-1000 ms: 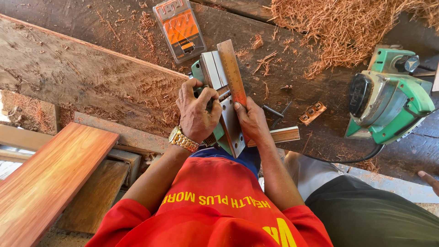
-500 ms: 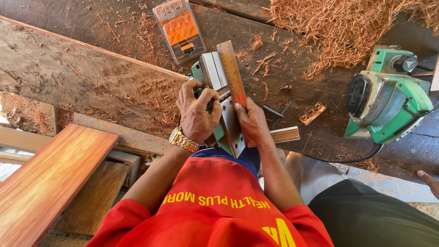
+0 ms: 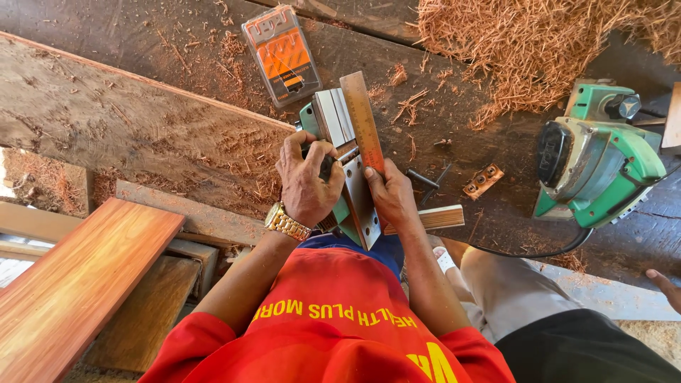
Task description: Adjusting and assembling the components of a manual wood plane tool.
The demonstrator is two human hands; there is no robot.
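Observation:
A green electric planer (image 3: 352, 186) lies upside down in front of me, its metal sole facing up. My left hand (image 3: 306, 181), with a gold watch on the wrist, is closed around a small dark tool (image 3: 325, 167) at the planer's blade slot. My right hand (image 3: 392, 195) holds a reddish wooden ruler (image 3: 362, 119) flat along the sole, thumb pressing on its lower end. The ruler juts past the planer's far end.
A second green planer (image 3: 599, 159) with a black cord stands at the right. An orange and clear plastic case (image 3: 282, 53) lies ahead, a heap of wood shavings (image 3: 525, 42) at top right. Dark bolts (image 3: 425, 177), a small brass plate (image 3: 484, 180), a wood block (image 3: 441, 216), a red plank (image 3: 78, 284). Another person's hand (image 3: 665, 287) at the right edge.

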